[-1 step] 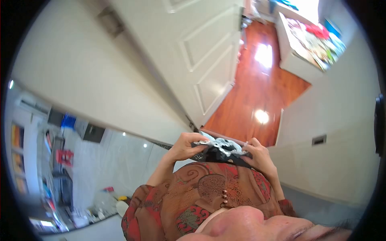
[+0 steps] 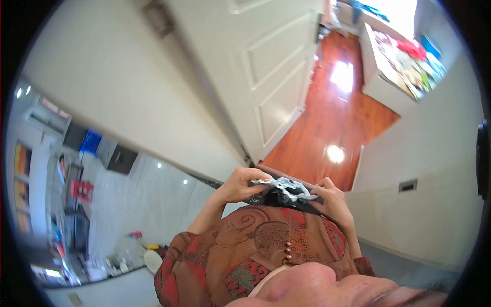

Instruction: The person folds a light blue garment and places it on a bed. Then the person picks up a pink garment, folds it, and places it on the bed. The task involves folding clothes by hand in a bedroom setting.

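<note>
In front of my waist I hold a bunched piece of cloth (image 2: 291, 189), pale blue and dark, with a white scalloped edge. My left hand (image 2: 241, 184) pinches its left end between thumb and fingers. At the right end, my right hand (image 2: 331, 198) has its fingers closed on the fabric. The cloth is drawn sideways between the two hands, and its lower part is hidden against my patterned brown and red top (image 2: 266, 233). What kind of garment or cloth it is I cannot make out.
Ahead stands an open white panelled door (image 2: 271, 66), with a reddish wooden floor (image 2: 322, 123) beyond it. A white bed-like box (image 2: 381, 84) heaped with clothes is at the far right. To the left lie a pale tiled floor (image 2: 138, 199) and a red stool (image 2: 82, 190).
The view has shifted a little, so the door and rooms sit slightly differently in the picture. Both hands keep hold of the cloth in nearly the same position.
</note>
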`<state>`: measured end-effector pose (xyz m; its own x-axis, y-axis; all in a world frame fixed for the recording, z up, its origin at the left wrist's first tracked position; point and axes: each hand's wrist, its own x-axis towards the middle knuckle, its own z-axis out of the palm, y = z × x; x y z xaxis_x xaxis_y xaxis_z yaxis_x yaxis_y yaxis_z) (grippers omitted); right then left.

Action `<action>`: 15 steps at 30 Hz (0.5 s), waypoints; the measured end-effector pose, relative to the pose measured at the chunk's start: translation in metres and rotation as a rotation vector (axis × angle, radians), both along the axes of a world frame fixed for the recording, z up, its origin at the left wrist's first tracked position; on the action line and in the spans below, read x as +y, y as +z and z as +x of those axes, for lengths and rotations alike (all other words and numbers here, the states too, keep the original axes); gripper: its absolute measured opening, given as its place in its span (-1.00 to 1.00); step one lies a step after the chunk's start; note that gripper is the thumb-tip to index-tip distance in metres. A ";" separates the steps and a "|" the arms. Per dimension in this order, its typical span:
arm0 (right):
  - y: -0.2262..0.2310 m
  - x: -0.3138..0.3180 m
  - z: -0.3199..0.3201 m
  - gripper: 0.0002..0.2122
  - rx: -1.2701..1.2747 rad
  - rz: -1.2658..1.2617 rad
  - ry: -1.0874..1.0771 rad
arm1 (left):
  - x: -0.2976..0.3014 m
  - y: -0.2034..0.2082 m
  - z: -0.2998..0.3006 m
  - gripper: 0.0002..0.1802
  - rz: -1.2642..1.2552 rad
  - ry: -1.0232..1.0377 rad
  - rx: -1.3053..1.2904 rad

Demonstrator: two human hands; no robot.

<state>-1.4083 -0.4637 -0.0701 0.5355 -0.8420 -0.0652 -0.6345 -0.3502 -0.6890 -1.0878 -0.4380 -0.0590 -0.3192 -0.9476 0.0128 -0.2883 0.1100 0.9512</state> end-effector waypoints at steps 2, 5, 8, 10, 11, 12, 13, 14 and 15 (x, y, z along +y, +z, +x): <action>0.006 0.002 0.021 -0.78 -0.040 -0.206 0.131 | 0.023 0.000 0.014 -0.78 -0.117 0.016 0.036; -0.001 0.010 0.052 -0.81 -0.053 -0.301 0.227 | 0.052 0.014 0.039 -0.74 -0.098 0.000 0.074; 0.003 0.024 0.109 -0.86 -0.057 -0.161 0.250 | 0.096 0.009 0.089 -0.74 -0.134 0.116 0.096; 0.005 0.033 0.142 -0.86 -0.060 -0.073 0.248 | 0.126 0.006 0.119 -0.75 -0.132 0.183 0.064; 0.006 0.037 0.157 -0.85 -0.099 -0.131 0.297 | 0.142 0.003 0.133 -0.76 -0.122 0.217 0.082; 0.011 0.043 0.174 -0.85 -0.094 -0.109 0.311 | 0.158 0.002 0.145 -0.76 -0.112 0.253 0.097; 0.020 0.050 0.190 -0.84 -0.087 -0.087 0.323 | 0.173 0.001 0.157 -0.76 -0.117 0.301 0.081; 0.024 0.055 0.207 -0.84 -0.086 -0.066 0.338 | 0.188 0.001 0.168 -0.75 -0.119 0.345 0.097; 0.020 0.056 0.220 -0.78 -0.127 -0.091 0.365 | 0.200 -0.002 0.178 -0.74 -0.126 0.379 0.115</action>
